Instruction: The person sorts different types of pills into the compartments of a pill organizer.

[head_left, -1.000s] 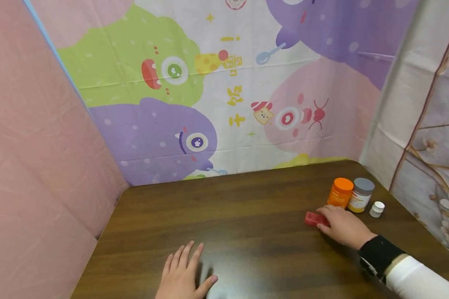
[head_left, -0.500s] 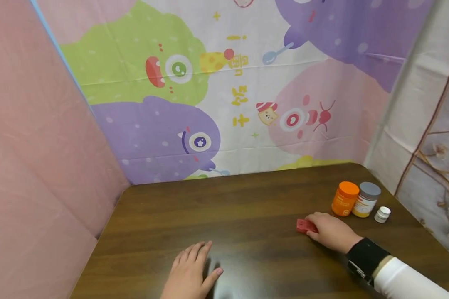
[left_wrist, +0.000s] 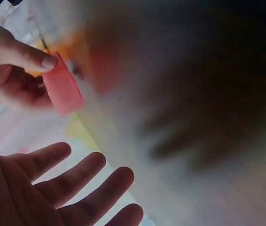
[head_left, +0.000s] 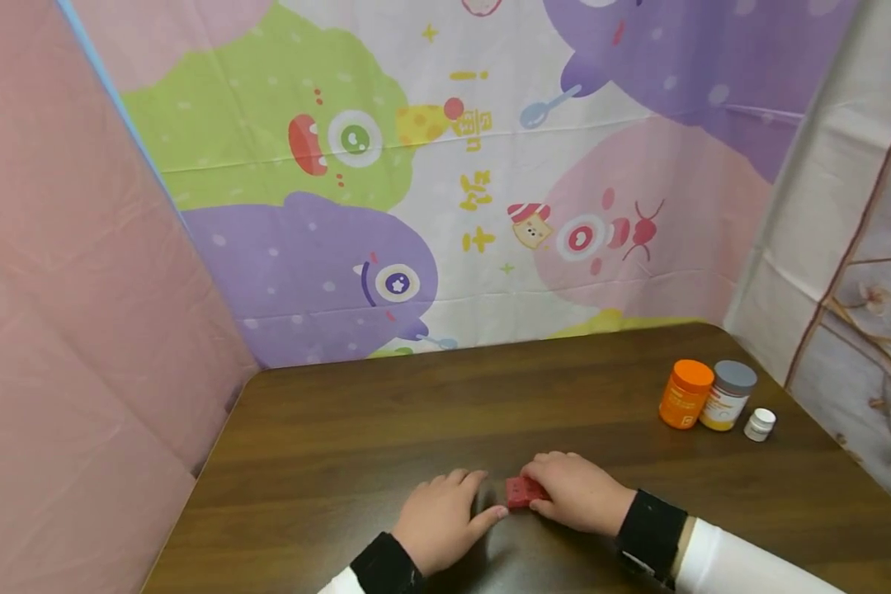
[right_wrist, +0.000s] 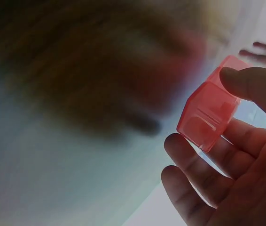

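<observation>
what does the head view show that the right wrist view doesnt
Only the head view shows the wooden table, the orange bottle, the grey-capped bottle, the small white jar and the cartoon backdrop. Only the right wrist view shows the red box's moulded end close up. Both show the right hand holding that box, with the left hand near.

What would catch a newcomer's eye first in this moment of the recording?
Most likely the small red box, held in the right hand near the front middle of the dark wooden table, with the left hand open beside it. Next, the bright cartoon-monster backdrop behind the table. At the far right stand an orange bottle, a grey-lidded bottle and a small white jar.
</observation>
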`<state>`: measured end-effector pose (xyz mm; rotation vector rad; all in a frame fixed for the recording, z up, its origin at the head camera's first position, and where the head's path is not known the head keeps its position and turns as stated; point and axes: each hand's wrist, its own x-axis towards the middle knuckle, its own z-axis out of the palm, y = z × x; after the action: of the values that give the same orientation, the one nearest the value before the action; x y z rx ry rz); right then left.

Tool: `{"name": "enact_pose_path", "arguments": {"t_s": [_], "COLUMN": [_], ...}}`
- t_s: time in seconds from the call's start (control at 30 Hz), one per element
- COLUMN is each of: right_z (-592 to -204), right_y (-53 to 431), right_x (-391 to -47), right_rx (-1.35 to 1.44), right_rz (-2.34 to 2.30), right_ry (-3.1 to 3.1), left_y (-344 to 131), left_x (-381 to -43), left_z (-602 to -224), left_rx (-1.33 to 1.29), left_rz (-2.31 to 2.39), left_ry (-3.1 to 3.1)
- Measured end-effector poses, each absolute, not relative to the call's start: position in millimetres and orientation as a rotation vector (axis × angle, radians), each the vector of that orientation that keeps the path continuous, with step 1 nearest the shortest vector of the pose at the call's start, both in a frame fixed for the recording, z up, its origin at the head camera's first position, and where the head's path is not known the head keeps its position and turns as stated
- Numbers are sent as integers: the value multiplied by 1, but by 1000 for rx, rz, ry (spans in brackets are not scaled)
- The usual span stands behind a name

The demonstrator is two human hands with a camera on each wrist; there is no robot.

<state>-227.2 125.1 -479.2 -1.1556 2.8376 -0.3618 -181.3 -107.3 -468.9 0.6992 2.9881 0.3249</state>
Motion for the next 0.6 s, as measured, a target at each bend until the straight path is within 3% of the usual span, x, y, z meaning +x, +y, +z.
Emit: {"name": "enact_pose_path", "arguments": {"t_s": [0.6], "right_z": [-490], "right_y": [126], "right_x": [-234], "right_rx": [-1223], "right_rz": [-516], "right_ry": [2822], "left_y": [-66], "left_x": [-215], "left_z": [-485], "left_rx": [888], "left_rz": [242], "left_ry": [3042]}}
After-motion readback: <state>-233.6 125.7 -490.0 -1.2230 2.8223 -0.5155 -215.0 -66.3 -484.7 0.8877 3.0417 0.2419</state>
